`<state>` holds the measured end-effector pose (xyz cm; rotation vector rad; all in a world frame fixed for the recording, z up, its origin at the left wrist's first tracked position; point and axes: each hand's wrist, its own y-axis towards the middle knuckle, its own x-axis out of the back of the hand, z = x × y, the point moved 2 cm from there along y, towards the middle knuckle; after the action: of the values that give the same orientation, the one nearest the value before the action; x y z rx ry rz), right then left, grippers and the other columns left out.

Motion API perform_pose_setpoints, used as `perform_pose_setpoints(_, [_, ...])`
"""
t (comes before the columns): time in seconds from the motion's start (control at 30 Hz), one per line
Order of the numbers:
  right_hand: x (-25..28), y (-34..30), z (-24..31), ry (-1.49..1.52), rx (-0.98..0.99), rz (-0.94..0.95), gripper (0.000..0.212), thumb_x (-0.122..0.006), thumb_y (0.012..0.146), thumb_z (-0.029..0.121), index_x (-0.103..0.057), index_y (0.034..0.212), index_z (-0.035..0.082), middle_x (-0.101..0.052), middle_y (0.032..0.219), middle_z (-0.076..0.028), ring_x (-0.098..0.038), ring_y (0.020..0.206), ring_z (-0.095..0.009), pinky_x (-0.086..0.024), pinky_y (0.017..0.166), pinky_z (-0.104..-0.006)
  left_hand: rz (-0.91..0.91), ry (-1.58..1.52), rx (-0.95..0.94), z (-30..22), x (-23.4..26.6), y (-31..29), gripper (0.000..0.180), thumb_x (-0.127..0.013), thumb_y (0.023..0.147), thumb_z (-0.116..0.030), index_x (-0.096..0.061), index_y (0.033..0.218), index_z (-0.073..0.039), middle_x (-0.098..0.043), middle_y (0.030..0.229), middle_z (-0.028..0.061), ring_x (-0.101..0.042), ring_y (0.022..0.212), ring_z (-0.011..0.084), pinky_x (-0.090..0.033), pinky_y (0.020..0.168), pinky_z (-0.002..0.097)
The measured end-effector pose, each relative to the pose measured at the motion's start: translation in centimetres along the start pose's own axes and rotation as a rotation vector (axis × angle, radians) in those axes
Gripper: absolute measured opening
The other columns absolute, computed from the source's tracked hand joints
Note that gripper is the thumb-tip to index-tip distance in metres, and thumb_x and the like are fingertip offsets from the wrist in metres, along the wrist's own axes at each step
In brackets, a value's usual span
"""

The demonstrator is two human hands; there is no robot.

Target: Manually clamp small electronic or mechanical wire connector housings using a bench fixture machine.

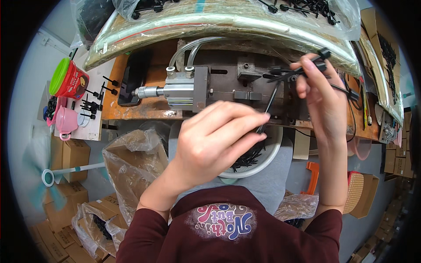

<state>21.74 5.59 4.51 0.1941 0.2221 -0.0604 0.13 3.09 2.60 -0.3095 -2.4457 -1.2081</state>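
My right hand (322, 87) is raised over the right part of the bench, its fingers closed round several black knob-headed rods (323, 54) that point different ways. Toward it reaches my left hand (215, 138), thumb and fingers pinching a thin black rod (272, 98) that slants up to the bunch. Behind the hands is a metal bench fixture with an air cylinder (180, 90) and a small steel block (248, 71). On my lap, partly hidden by the left hand, a pale round bowl (277, 149) contains many black thin pieces (245, 161).
A plastic-wrapped shelf (219, 22) with more black rods spans the back. At left are a phone (133, 81), a red tub (76, 83), a pink cup (66, 120) and loose rods (91, 107). A fan (48, 177) and cardboard boxes (74, 158) stand below; an orange handle (312, 177) is right.
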Motion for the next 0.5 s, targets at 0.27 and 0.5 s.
perform_pose_setpoints(0.27, [0.2,-2.5,-0.2,-0.415,0.270,-0.173,0.017,-0.067,0.091,0.003,-0.067,0.107,-0.004,-0.069,0.094,-0.008,-0.066,0.080,-0.011,-0.054,0.073,-0.0237,0.156,0.340,0.014,2.0,-2.4,-3.0,0.026,-0.079,0.067,-0.007,-0.069,0.091,-0.002,-0.069,0.117,0.0116,-0.067,0.080,0.0229,-0.055,0.073,0.0324])
perform_pose_setpoints(0.5, [-0.7,-3.8,-0.3,-0.901,0.718,-0.044,0.026,-0.070,0.076,-0.012,-0.071,0.099,-0.001,-0.071,0.100,-0.015,-0.070,0.087,-0.023,-0.056,0.078,-0.0301,0.298,0.548,-0.047,1.5,-3.1,-1.7,0.028,-0.079,0.067,-0.010,-0.068,0.091,-0.003,-0.070,0.115,0.0125,-0.066,0.072,0.0199,-0.053,0.068,0.0306])
